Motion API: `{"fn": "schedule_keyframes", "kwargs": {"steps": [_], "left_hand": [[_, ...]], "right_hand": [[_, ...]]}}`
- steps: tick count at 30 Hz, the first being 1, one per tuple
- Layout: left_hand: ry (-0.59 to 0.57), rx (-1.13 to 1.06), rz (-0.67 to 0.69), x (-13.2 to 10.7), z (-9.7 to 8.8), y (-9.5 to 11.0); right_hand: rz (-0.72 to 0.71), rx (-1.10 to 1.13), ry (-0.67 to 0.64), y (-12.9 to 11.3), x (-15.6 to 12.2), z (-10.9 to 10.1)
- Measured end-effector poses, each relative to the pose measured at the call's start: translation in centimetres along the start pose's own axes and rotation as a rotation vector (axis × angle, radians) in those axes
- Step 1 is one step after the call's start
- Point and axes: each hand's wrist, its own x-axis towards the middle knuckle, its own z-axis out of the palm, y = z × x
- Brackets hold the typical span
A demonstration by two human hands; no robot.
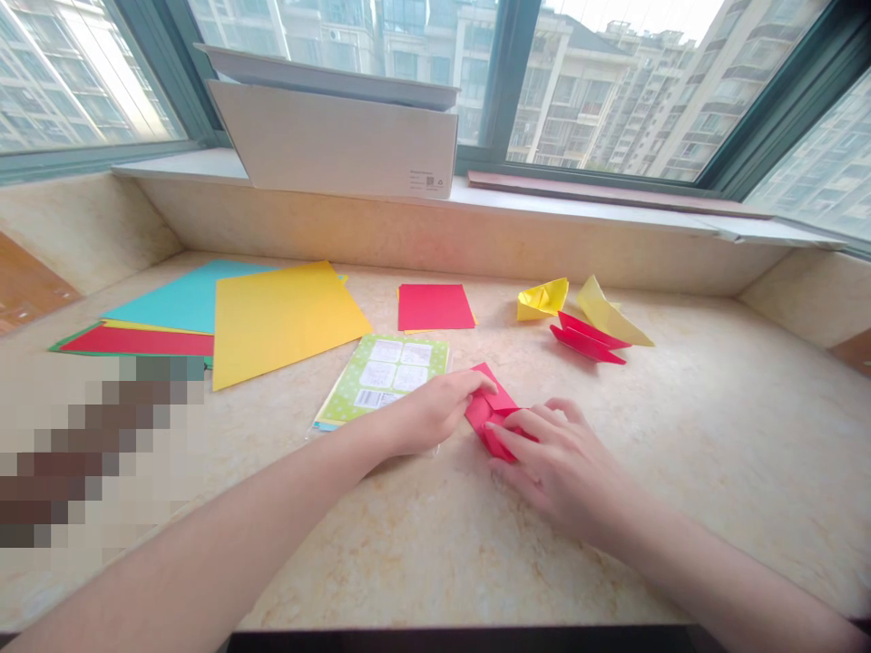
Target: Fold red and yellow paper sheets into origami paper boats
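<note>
A piece of folded red paper (491, 403) lies on the stone counter, with layered flaps showing near its middle. My left hand (435, 413) has its curled fingers closed on the paper's upper left edge. At the lower right side, my right hand (554, 458) grips the same paper, fingers bent over the folds and thumb low by its near corner. The fingers cover part of the paper. Under and beside my left wrist is a green-dotted paper pack (391, 372) in a clear sleeve.
Large yellow (286, 317) and blue sheets (183, 295) overlap at the left. A red square stack (435, 307) lies farther back. To the right stand a small yellow folded piece (543, 299), a pale yellow one (609, 313) and a red one (589, 338). A white box (340, 136) rests on the sill.
</note>
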Motion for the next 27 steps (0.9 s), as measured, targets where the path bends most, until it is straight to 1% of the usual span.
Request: {"fn": "schedule_keyframes", "kwargs": {"steps": [2, 5, 8, 10, 13, 17, 21, 24, 27], "left_hand": [[0.042, 0.007, 0.011, -0.1, 0.1, -0.3], [0.102, 0.058, 0.104, -0.1, 0.4, -0.8], [0.165, 0.171, 0.212, -0.2, 0.4, -0.8], [0.173, 0.281, 0.248, -0.4, 0.3, -0.5], [0.145, 0.438, 0.268, -0.6, -0.1, 0.1], [0.058, 0.550, 0.310, -0.7, -0.2, -0.1], [-0.024, 0.577, 0.370, -0.5, 0.0, -0.6], [-0.046, 0.569, 0.350, -0.5, 0.0, -0.8], [-0.073, 0.559, 0.321, -0.5, -0.1, -0.6]], "right_hand": [[0.011, -0.001, -0.022, 0.0, 0.0, 0.0], [0.018, -0.003, -0.041, 0.1, 0.1, 0.0], [0.029, 0.009, -0.052, 0.1, 0.1, 0.1], [0.033, 0.016, -0.053, 0.2, 0.1, 0.2], [0.033, 0.027, -0.050, 0.3, 0.1, 0.2], [0.033, 0.036, -0.056, 0.3, 0.1, 0.2], [0.026, 0.037, -0.043, 0.4, 0.1, 0.2], [0.004, 0.057, -0.018, 0.2, 0.1, 0.1], [-0.058, 0.077, 0.013, 0.0, 0.1, -0.1]]}}
